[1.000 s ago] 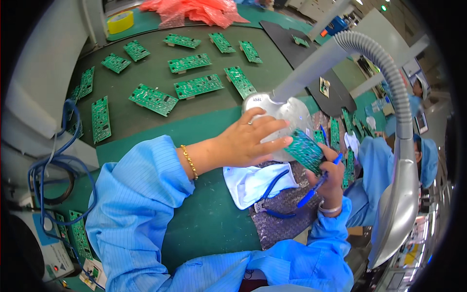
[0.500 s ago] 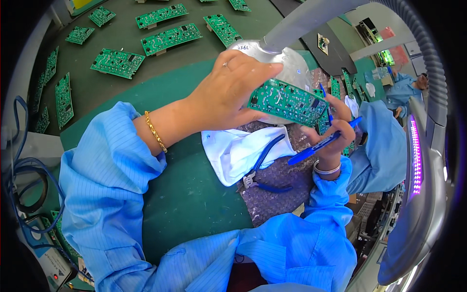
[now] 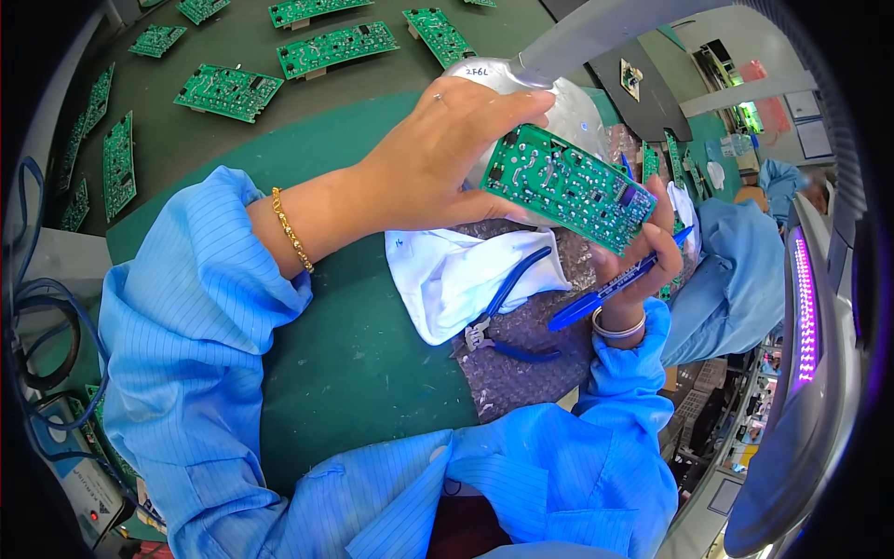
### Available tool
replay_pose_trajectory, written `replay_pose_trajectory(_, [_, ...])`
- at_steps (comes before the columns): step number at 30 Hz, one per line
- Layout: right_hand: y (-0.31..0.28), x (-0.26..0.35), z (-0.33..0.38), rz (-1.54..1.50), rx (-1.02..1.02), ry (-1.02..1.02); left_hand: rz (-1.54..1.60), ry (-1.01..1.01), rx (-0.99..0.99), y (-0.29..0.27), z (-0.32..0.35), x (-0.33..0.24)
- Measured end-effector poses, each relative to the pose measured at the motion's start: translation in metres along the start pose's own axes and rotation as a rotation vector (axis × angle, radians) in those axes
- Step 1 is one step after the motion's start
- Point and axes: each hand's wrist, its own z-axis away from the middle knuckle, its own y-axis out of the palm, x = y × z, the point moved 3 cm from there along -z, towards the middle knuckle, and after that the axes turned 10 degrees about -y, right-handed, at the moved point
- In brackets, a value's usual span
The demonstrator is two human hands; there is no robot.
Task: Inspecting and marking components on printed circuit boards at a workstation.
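A green circuit board (image 3: 568, 189), its soldered side facing me, is held up between both hands over the lamp base. My left hand (image 3: 445, 154) grips its left end between thumb and fingers. At the right end, my right hand (image 3: 643, 256) steadies the board with its fingertips. That same hand also keeps a blue marker pen (image 3: 603, 294) tucked across the fingers, tip end toward the lower left. Below the board lie a white cloth (image 3: 433, 284) and blue-handled side cutters (image 3: 480, 335), partly on the cloth and partly on bubble wrap (image 3: 521, 382).
Several more circuit boards (image 3: 337, 50) lie on the dark mat at the far left. A white round lamp base (image 3: 577, 121) with a grey arm (image 3: 615, 35) stands ahead. The lit lamp head (image 3: 803, 307) hangs at right, near another person's blue sleeve (image 3: 722, 279). Blue cables (image 3: 51, 326) loop at left.
The board has tilted further, its right end lower, and shows more of its face. My view has shifted slightly, so the bench things sit higher. Both hands keep their hold.
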Motion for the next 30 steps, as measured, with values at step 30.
replay_pose_trajectory(30, [0.004,0.015,-0.003,-0.080,-0.031,-0.030,0.056,-0.097,0.125,-0.006,0.002,-0.007])
